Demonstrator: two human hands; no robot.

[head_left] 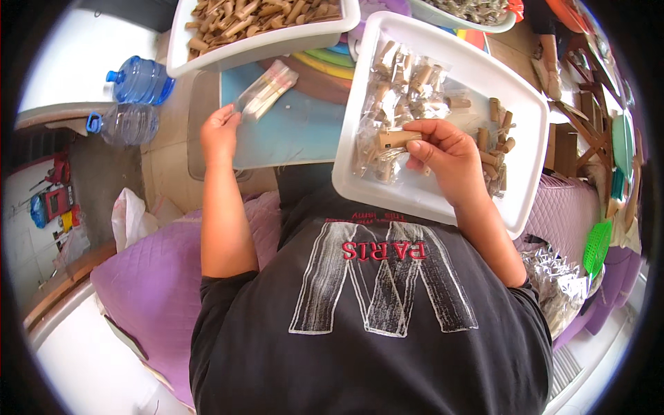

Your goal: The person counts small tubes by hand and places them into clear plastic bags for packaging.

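My left hand (220, 138) is closed on the near end of a clear plastic packet (268, 95) with several slim pale sticks inside. It holds the packet over the blue table (311, 135). Over a white plastic tub (532, 149), my right hand (449, 155) pinches a short brown tube (391, 140) between thumb and fingers. Beneath and beyond that hand lie clear-wrapped packs of brown tubes (418, 79). Loose brown tubes (490, 160) are gathered on the tub's right side. The right palm and part of the tub floor behind it are hidden.
A second white tub (277, 48) full of brown pieces stands at the far left. At the far right is another tub (477, 24) of plastic-wrapped items. Two large water bottles (138, 79) lie left of the table. A green basket (597, 249) sits at right.
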